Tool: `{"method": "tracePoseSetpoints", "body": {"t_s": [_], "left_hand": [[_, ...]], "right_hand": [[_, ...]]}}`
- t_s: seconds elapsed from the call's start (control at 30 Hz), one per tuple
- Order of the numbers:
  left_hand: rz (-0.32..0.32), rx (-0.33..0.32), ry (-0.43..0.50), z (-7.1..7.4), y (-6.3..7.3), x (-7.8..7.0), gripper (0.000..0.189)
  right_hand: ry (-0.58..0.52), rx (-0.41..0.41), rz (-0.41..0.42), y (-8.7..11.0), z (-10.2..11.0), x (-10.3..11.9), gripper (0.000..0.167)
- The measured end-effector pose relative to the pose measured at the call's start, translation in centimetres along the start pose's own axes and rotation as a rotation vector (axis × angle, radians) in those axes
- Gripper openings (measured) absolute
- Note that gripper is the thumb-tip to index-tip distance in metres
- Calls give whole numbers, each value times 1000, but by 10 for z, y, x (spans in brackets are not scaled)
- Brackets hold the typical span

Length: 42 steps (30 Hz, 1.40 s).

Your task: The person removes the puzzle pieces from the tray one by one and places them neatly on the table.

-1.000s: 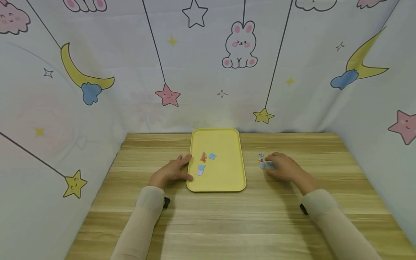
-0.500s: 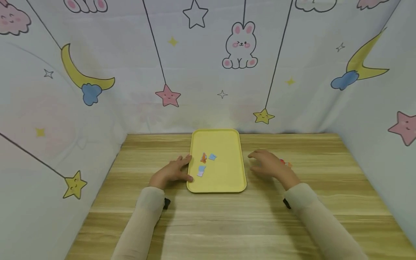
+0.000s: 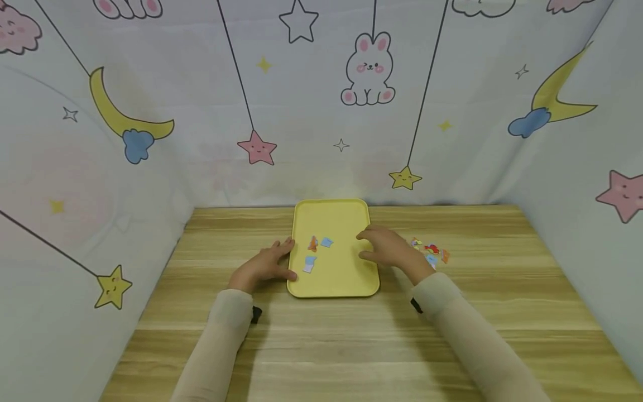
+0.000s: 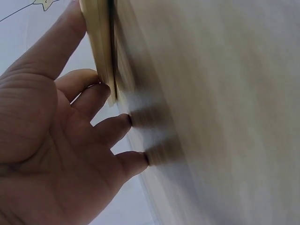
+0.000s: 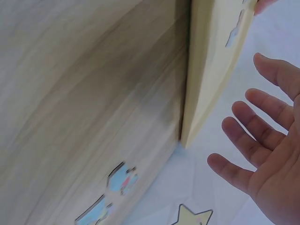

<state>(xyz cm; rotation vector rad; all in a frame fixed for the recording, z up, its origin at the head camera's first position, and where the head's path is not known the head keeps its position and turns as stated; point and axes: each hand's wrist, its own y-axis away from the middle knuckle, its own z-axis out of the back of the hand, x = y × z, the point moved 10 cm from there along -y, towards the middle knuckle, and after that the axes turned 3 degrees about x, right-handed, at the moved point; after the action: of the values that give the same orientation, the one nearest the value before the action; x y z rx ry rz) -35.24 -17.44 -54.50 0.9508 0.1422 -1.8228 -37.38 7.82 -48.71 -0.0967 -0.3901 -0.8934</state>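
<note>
1. Cloth backdrop [image 3: 311,106]: the upper frame is filled by it, and reach beyond the table's far edge is limited there.
2. Wooden table [image 3: 331,346]: its side edges are seen slanting outward toward the lower corners; between the forearms, at lower centre, ample room for movement is left.
3. Yellow tray [image 3: 346,282]: set upright in the frame, just right of centre, its far rim near the backdrop. Sliding pieces would probably be stopped by the raised rim.
4. Left hand [image 3: 263,267]: fingers spread, thumb and forefinger laid at the tray's left rim — the tray is presumably being steadied. Nothing is seen pinched.
5. Right hand [image 3: 394,251]: fingers spread and slightly bent, held over the tray's right rim, apart from its floor in the right wrist view; no piece is seen between them.
6. Loose pieces [image 3: 431,249]: clustered on the wood at right of frame, partly hidden by the right hand; within easy reach, it is judged.
7. Tray pieces: orange [image 3: 313,243], blue [image 3: 327,242] and blue-and-white [image 3: 310,264], grouped left of the tray's middle — working room is left toward its right rim.
</note>
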Motion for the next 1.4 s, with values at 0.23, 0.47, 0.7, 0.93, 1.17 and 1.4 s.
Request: {"method": "tracePoseSetpoints", "body": {"t_s": [0.23, 0.47, 0.7, 0.93, 1.17, 1.4], "left_hand": [[-16, 4, -4, 0, -1, -1, 105], [-25, 9, -7, 0, -4, 1, 106], [-24, 1, 0, 1, -5, 0, 105], [-12, 4, 9, 0, -4, 1, 105], [-14, 5, 1, 0, -3, 1, 105], [-4, 13, 7, -1, -1, 3, 106]], "right_hand": [[0, 11, 46, -15, -4, 22, 44], [-53, 72, 27, -27, -18, 38, 48], [-73, 73, 62, -38, -22, 57, 48], [-58, 96, 53, -45, -32, 65, 48], [-33, 118, 64, -55, -44, 78, 45], [5, 159, 55, -62, -58, 89, 50]]}}
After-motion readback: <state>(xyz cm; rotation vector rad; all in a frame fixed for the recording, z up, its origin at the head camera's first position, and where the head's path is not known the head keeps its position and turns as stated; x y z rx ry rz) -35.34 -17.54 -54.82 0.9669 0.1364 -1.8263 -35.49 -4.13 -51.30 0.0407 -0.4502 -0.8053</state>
